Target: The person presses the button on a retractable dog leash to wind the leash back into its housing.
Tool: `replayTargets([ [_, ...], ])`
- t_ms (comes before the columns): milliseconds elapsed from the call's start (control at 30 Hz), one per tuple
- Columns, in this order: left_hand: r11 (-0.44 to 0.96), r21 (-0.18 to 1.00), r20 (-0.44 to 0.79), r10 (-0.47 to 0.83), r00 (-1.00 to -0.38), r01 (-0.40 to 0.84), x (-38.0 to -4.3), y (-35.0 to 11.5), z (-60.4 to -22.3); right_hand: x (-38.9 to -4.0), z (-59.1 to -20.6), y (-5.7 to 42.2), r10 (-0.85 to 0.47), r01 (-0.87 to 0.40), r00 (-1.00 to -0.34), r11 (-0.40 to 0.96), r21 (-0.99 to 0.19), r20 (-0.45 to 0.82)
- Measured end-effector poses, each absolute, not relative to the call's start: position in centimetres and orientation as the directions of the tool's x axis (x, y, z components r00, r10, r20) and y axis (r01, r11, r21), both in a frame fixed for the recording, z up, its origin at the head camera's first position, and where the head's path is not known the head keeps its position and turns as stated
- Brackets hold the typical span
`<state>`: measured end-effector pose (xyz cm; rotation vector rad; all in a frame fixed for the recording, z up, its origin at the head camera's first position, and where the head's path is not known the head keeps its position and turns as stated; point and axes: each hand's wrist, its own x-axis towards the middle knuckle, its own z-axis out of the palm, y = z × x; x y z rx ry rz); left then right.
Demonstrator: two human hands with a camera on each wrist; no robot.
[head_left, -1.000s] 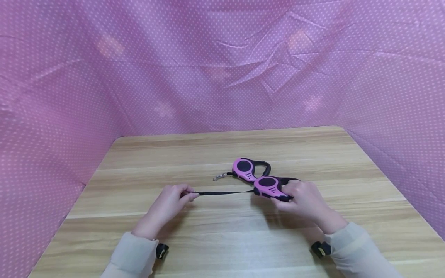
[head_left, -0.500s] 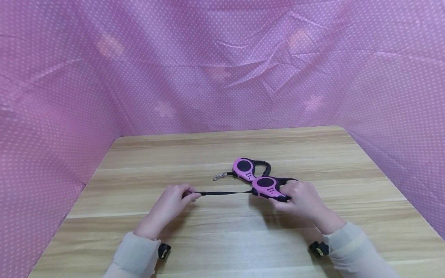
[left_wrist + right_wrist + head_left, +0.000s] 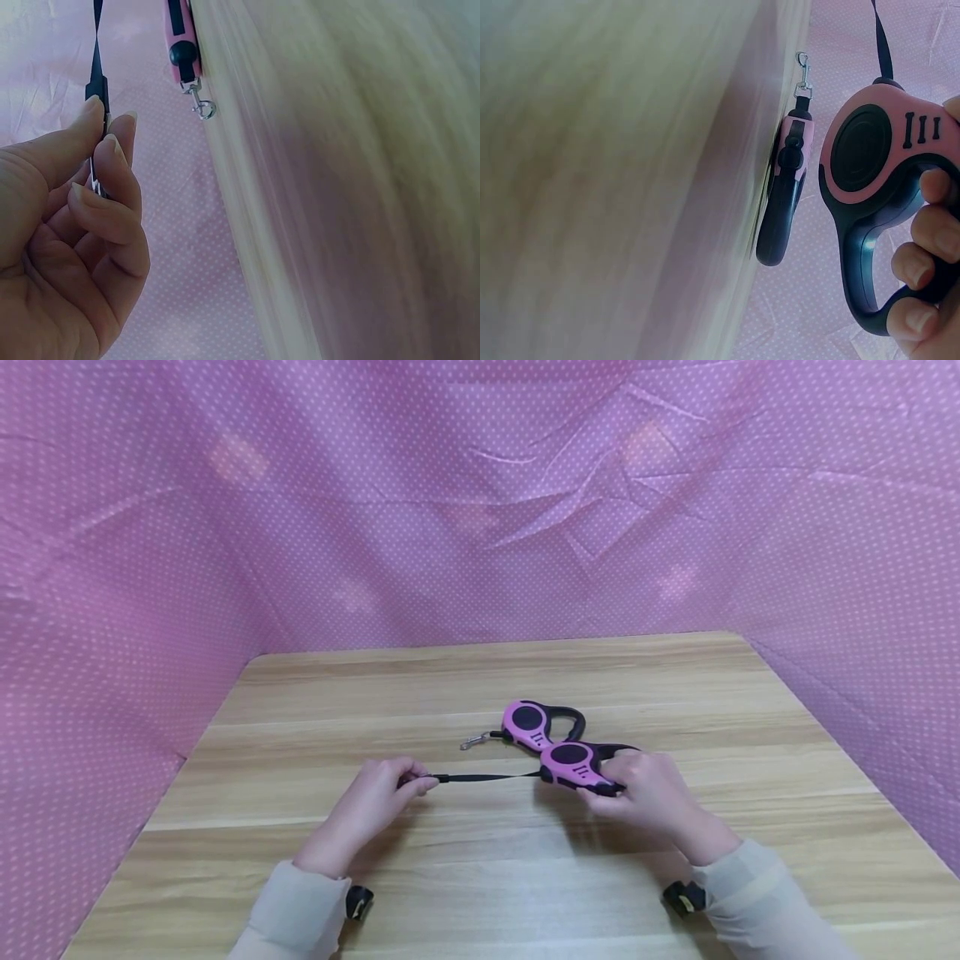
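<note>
My right hand (image 3: 651,789) grips the black handle of a pink-and-black retractable dog leash (image 3: 568,757), fingers curled through its loop in the right wrist view. A short length of black strap (image 3: 487,777) runs out of its casing toward my left hand (image 3: 373,797). There, thumb and fingers pinch the strap's black end sleeve (image 3: 97,96) and its metal clip (image 3: 95,178), which the fingers partly hide. Behind the held leash, a second matching leash (image 3: 522,719) lies on the table, its silver clip (image 3: 474,742) pointing left.
The wood-grain table (image 3: 480,877) reaches under both forearms. Pink dotted cloth (image 3: 480,510) hangs along its back and sides. The second leash lies directly behind the held one and overlaps it in the head view. Each wrist carries a small black device (image 3: 359,902).
Both hands have come slightly closer together, the left moving right and the right moving left with the leash. The visible strap between them is a little shorter. The second leash stays put.
</note>
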<state>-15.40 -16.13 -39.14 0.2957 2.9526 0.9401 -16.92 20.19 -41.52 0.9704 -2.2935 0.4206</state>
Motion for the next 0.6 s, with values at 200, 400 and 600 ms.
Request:
replayTargets([
  [200,0.799,0.575,0.033,0.194,-0.981,0.177,-15.41,-16.06,-39.18,-16.92,-41.55,20.07,-0.54,-0.733,-0.549,0.677,-0.057,0.638],
  [400,0.801,0.57,0.04,0.199,-0.979,0.186,-15.36,-15.98,-39.22,-16.91,-41.59,19.77,-0.539,-0.739,-0.542,0.671,-0.059,0.644],
  [600,0.804,0.564,0.034,0.204,-0.978,0.187,-15.38,-15.79,-39.17,-16.82,-41.48,19.45,-0.539,-0.737,-0.547,0.672,-0.064,0.64],
])
